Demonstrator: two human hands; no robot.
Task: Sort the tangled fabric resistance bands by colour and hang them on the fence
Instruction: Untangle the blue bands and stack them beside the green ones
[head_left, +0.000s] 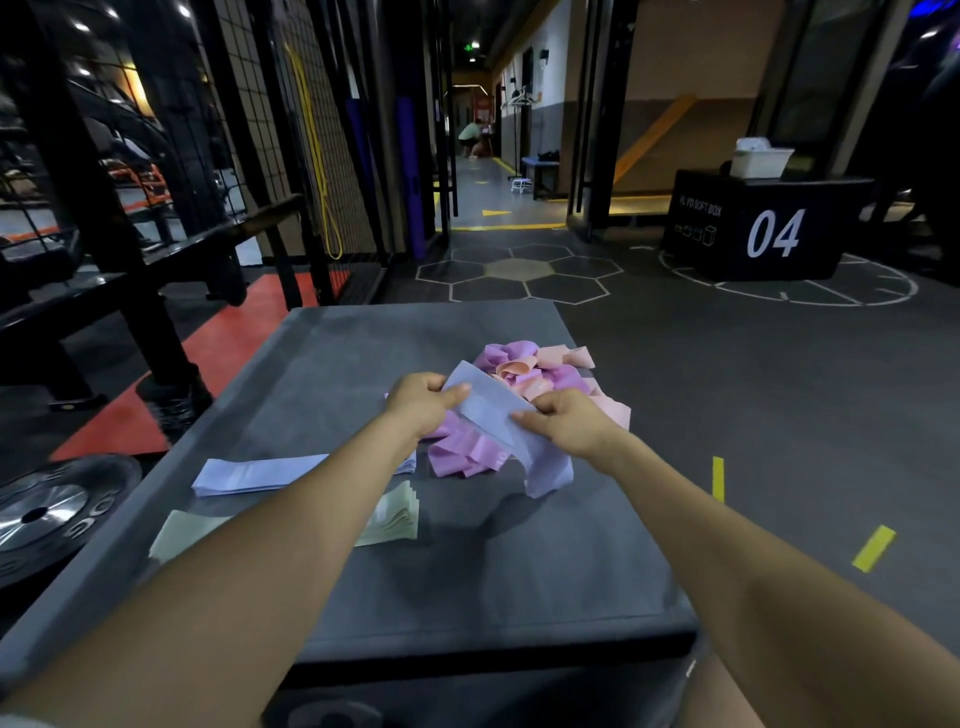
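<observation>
- The left hand (423, 402) and the right hand (563, 423) are both holding one pale blue band (493, 415), a flat, matte strip of woven-looking fabric, above the middle of the bench (322, 353).
- The left grip is clamping the band's upper end, thumb lying on top; the right grip is pinching its lower edge, and the loose tail is drooping in a soft fold down onto the bench.
- Behind and under the hands, the tangled pile (535, 374) of lilac and peach bands is lying in crumpled loops and curls, with a lilac ribbon-like end trailing out toward the near side.
- Left of the pile, a flat stack of blue bands (249, 475) is lying long and straight, partly hidden by the left forearm.
- Nearer still, a stack of pale green bands (395, 519) is showing layered, fanned edges.
- The bench is padded, square-cornered and covered in a dull grey, faintly creased material.
- The black wire-grid fence (260, 130) is standing well apart at the left, with a yellow loop (324, 171) hanging on it.
</observation>
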